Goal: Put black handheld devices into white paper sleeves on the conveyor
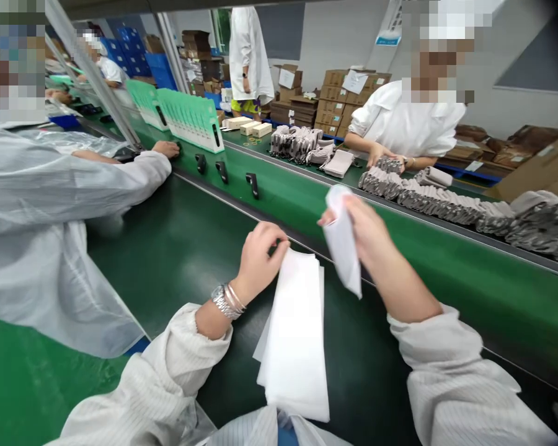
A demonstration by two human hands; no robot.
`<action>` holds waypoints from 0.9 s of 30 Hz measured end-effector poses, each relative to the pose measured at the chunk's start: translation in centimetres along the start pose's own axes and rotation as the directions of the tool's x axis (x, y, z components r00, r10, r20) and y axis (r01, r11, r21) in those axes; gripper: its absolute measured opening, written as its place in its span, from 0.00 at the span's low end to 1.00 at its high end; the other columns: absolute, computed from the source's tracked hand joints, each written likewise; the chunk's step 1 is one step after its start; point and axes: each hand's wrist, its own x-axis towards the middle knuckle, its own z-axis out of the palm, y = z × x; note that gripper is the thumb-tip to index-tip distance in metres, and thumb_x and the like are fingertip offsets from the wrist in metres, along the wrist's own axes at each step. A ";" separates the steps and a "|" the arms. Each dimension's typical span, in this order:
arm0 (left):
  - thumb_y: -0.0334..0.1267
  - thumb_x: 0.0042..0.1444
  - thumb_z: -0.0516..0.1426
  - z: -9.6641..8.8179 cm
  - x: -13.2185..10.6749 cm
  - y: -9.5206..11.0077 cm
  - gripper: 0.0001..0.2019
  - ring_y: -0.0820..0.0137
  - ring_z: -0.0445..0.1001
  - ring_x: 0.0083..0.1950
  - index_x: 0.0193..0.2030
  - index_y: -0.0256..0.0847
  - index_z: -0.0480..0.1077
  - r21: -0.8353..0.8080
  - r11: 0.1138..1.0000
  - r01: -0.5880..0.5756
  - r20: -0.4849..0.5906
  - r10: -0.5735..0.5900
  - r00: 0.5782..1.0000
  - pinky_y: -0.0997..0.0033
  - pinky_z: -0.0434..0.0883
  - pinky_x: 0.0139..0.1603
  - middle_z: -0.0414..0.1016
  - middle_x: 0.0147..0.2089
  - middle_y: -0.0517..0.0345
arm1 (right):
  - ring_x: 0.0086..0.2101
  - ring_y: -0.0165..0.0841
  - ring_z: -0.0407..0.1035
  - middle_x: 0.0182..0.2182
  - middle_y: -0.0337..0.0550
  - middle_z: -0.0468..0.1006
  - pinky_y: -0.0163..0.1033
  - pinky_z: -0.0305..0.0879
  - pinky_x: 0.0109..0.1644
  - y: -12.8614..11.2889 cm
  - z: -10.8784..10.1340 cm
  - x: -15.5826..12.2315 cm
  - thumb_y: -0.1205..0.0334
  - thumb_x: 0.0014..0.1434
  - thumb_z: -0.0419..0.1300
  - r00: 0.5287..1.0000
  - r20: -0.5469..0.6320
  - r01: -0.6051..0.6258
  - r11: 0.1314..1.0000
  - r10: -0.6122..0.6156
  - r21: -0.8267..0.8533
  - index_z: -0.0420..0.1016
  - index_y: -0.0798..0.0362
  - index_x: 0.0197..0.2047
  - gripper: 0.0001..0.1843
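Note:
A stack of white foam sheets point(295, 334) lies on the dark green worktop point(167, 248) in front of me. My left hand point(260, 254), with a silver watch and bangles on the wrist, rests curled on the stack's far left corner, fingers closed against the top sheet. Raised above the stack's right side, my right hand point(365, 232) pinches a single white foam sheet point(344, 244), which hangs folded and bent below its fingers.
A green conveyor belt point(316, 204) runs behind, carrying small black parts point(252, 184) and green-white cartons point(190, 121). A person's sleeve point(51, 204) fills the left. Opposite, another person handles grey pouches point(446, 201) in rows. Cardboard boxes point(339, 93) stand at the back.

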 end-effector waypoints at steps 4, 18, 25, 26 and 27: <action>0.32 0.67 0.48 0.7 -1.1 0.9 0.10 0.69 0.70 0.44 0.38 0.41 0.70 0.215 0.895 -0.392 0.258 0.335 0.906 0.62 0.61 0.50 0.74 0.44 0.55 | 0.30 0.36 0.66 0.28 0.45 0.70 0.42 0.62 0.36 1.4 -7.2 3.2 0.51 0.62 0.51 0.927 -0.251 0.028 0.720 -0.278 -0.693 0.68 0.51 0.35 0.13; 0.30 0.67 0.49 2.6 -2.4 1.4 0.10 0.72 0.64 0.36 0.36 0.43 0.69 0.229 0.616 -0.754 0.287 0.697 0.657 0.66 0.60 0.42 0.71 0.37 0.59 | 0.29 0.34 0.69 0.29 0.42 0.77 0.39 0.62 0.36 8.2 -5.6 3.0 0.56 0.61 0.52 0.982 0.059 0.136 0.465 -0.177 -0.875 0.78 0.50 0.42 0.15; 0.29 0.66 0.51 3.0 -2.6 1.3 0.10 0.71 0.64 0.36 0.35 0.41 0.69 0.219 0.598 -0.771 0.248 0.730 0.636 0.65 0.60 0.42 0.70 0.36 0.58 | 0.26 0.33 0.70 0.23 0.37 0.76 0.37 0.61 0.34 8.8 -3.4 1.7 0.56 0.63 0.51 0.964 0.263 0.221 0.436 0.036 -0.872 0.79 0.46 0.41 0.14; 0.29 0.66 0.51 3.0 -2.6 1.3 0.10 0.71 0.64 0.36 0.35 0.41 0.69 0.218 0.599 -0.771 0.251 0.729 0.637 0.65 0.60 0.42 0.70 0.36 0.57 | 0.26 0.33 0.70 0.23 0.37 0.76 0.37 0.61 0.34 8.8 -3.4 1.7 0.56 0.63 0.51 0.964 0.262 0.223 0.423 0.036 -0.878 0.79 0.46 0.40 0.14; 0.29 0.66 0.51 3.1 -2.6 1.2 0.10 0.70 0.64 0.36 0.35 0.41 0.70 0.216 0.600 -0.770 0.255 0.726 0.638 0.65 0.60 0.42 0.70 0.36 0.57 | 0.26 0.33 0.70 0.23 0.37 0.76 0.37 0.61 0.34 8.9 -3.4 1.7 0.56 0.63 0.51 0.965 0.259 0.224 0.416 0.030 -0.882 0.79 0.46 0.40 0.14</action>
